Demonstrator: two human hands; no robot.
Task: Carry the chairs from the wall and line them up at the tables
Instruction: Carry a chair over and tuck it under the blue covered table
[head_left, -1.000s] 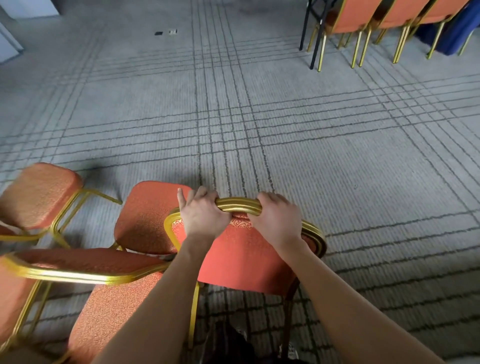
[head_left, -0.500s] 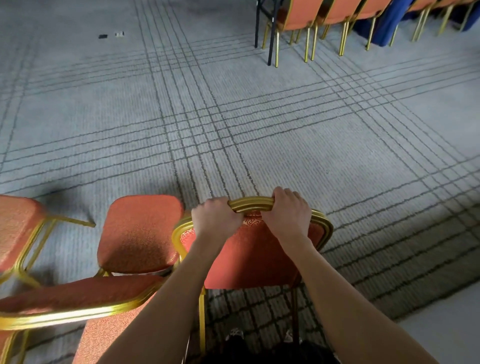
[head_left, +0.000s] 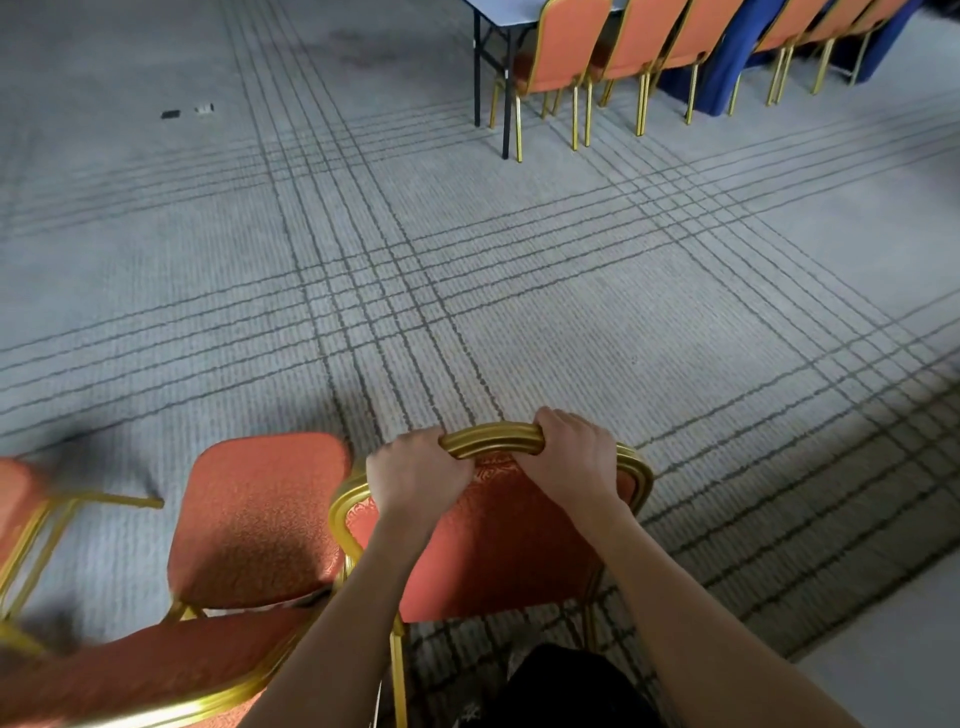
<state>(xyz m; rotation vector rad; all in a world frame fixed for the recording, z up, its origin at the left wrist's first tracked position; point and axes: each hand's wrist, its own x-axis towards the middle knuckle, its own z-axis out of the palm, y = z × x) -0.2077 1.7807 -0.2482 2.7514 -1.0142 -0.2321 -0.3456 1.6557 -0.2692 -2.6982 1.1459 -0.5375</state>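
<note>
An orange padded chair with a gold frame (head_left: 498, 545) stands right in front of me, its back towards me. My left hand (head_left: 415, 475) and my right hand (head_left: 574, 457) both grip the gold top rail of its backrest, fingers curled over it, a short gap apart. Its seat (head_left: 260, 519) shows to the left of the backrest. At the far top right a table (head_left: 506, 8) with black legs has a row of the same orange chairs (head_left: 563, 52) lined up along it.
Two more orange chairs sit close by on my left: one at the left edge (head_left: 21, 504) and one backrest at the bottom left (head_left: 156, 670). A blue table skirt (head_left: 727, 67) hangs behind the far chairs. Grey striped carpet (head_left: 467, 260) lies open between me and the table.
The view has swung right and up, so the far table and its chairs sit more fully in view. Both hands keep their grip on the backrest; the chairs at my left have slid towards the frame edge.
</note>
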